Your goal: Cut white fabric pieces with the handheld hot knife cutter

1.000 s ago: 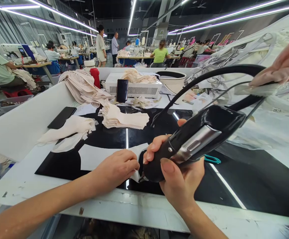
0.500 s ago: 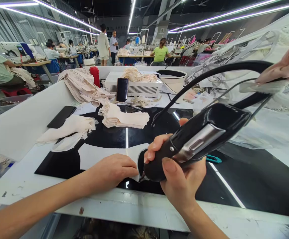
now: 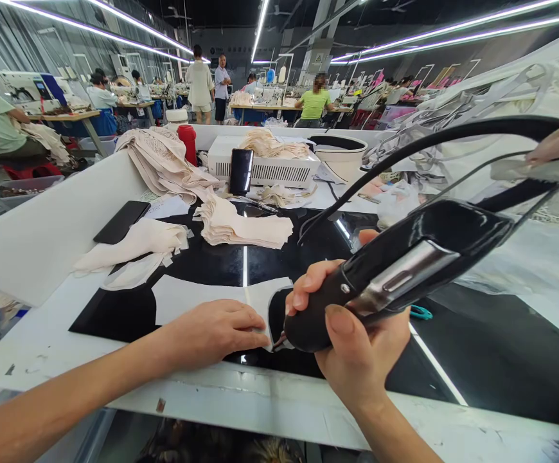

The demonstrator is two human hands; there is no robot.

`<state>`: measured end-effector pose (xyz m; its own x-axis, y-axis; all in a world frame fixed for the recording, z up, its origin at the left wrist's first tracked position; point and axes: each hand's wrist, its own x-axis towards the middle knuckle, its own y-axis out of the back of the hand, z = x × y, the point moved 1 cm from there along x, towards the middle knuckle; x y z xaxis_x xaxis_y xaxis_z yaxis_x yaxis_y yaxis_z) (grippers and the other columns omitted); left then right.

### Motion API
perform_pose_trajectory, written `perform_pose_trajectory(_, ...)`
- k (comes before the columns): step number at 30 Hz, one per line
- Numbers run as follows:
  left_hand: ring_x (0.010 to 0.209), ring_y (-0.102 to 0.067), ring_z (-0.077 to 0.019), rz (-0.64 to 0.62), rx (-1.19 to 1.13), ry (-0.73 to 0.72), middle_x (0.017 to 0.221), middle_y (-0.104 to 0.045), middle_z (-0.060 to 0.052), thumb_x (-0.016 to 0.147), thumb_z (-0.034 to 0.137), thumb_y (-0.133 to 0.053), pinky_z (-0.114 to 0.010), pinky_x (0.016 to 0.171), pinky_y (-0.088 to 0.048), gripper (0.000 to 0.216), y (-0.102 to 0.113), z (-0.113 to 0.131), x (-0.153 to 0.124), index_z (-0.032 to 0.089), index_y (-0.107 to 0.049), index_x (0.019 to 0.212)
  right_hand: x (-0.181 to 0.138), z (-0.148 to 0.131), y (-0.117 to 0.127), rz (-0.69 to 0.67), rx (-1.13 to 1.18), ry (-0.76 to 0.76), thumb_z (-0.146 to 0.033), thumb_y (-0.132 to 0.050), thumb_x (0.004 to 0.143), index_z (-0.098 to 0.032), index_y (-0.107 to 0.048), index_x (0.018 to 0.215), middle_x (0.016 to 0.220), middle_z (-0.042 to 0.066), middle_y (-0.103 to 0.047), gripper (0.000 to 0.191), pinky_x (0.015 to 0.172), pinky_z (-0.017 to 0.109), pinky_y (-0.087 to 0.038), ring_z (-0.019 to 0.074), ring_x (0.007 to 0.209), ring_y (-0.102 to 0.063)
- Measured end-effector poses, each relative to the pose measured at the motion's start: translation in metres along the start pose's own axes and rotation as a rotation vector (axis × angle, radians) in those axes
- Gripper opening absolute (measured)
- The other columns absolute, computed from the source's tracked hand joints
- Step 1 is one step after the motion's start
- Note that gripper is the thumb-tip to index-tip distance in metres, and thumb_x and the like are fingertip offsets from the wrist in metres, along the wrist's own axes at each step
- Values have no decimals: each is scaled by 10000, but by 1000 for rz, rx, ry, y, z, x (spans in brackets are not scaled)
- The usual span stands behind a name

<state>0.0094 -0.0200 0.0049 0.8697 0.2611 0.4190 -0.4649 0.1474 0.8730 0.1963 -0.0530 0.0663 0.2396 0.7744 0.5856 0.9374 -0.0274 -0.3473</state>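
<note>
Working through the head view, I have my right hand wrapped around a black handheld tool, its metal tip at the near end of a flat white piece on the black mat. My left hand lies over that piece, fingers outstretched, slightly parted. Beige fabric pieces sit stacked beyond.
</note>
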Motion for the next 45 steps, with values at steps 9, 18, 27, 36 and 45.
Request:
perform_pose_trajectory(9, 1148, -723, -202, -32, 61, -16, 1176, -775, -106, 1109, 92, -518, -330, 1092, -565, 264, 1, 1, 1, 159, -724, 1260, 1, -1, -1, 11, -35, 1, -459, -905, 838, -332, -574, 1246, 826, -41, -686, 541, 462, 277, -580, 145, 545, -649)
perform_pose_trajectory(18, 1135, -725, -199, -11, 85, -28, 1177, -773, -103, 1144, 116, -440, -314, 1093, -560, 291, 2, 2, 2, 144, -716, 1229, 0, 1, 1, -6, -21, 16, -421, -881, 874, -308, -600, 1089, 850, -32, -690, 371, 490, 271, -580, 138, 583, -652)
perform_pose_trajectory(27, 1158, -722, -205, 0, 42, -16, 1200, -768, -110, 1123, 103, -482, -336, 1104, -564, 269, -2, 1, -2, 156, -713, 1249, 0, 0, 0, 1, -27, 14, -418, -884, 871, -305, -593, 1084, 850, -45, -697, 379, 489, 272, -580, 136, 576, -664)
perform_pose_trajectory(36, 1167, -721, -218, 16, 24, -17, 1224, -765, -117, 1120, 103, -483, -336, 1085, -571, 275, -7, -2, -6, 154, -715, 1260, 2, -3, -1, 18, -39, 12, -424, -861, 888, -321, -608, 1076, 846, -53, -689, 332, 506, 289, -581, 143, 591, -652)
perform_pose_trajectory(45, 1155, -725, -219, 4, 32, 1, 1210, -770, -117, 1101, 84, -514, -353, 1068, -587, 274, -6, 2, -5, 160, -721, 1263, 1, -1, 0, 30, -84, -7, -463, -879, 858, -308, -574, 1089, 832, -40, -679, 412, 506, 303, -590, 147, 580, -638)
